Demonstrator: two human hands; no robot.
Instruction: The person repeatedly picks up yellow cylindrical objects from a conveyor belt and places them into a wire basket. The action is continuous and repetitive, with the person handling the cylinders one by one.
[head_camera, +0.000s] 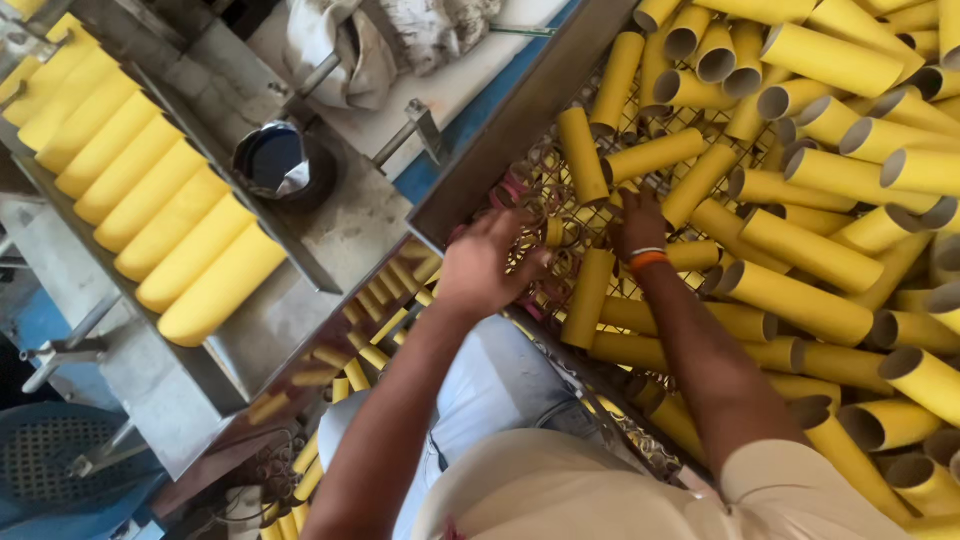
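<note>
the left hand (485, 265) lies palm down with its fingers spread loosely apart, resting at the near corner of a wire-mesh bin (560, 195); its fingertips touch a cluster of thin cardboard rings (545, 215) on the mesh, and whether they pinch one cannot be told. the right hand (638, 222), with an orange-and-white band (648, 259) at its wrist, is just beside it, fingers curled down among the yellow cardboard tubes (810, 250); whether it grips a tube is hidden by the back of the hand. between the two hands a short yellow tube (588, 298) stands nearly on end against the bin's edge, and another (582, 155) leans just above the right hand.

the tubes fill the bin to the right in a loose heap, lying at all angles, many with their open grey-lined ends showing. a dark metal rail (500, 130) forms the bin's left wall. left of it, a sloped metal tray (215, 355) carries a neat row of longer, paler yellow tubes (150, 205) lying side by side. between tray and bin sits a round dark pot (272, 160) on a grey surface, with crumpled cloth (350, 50) above it. small yellow pieces (375, 305) lie scattered below, near the person's light trousers (490, 390).
</note>
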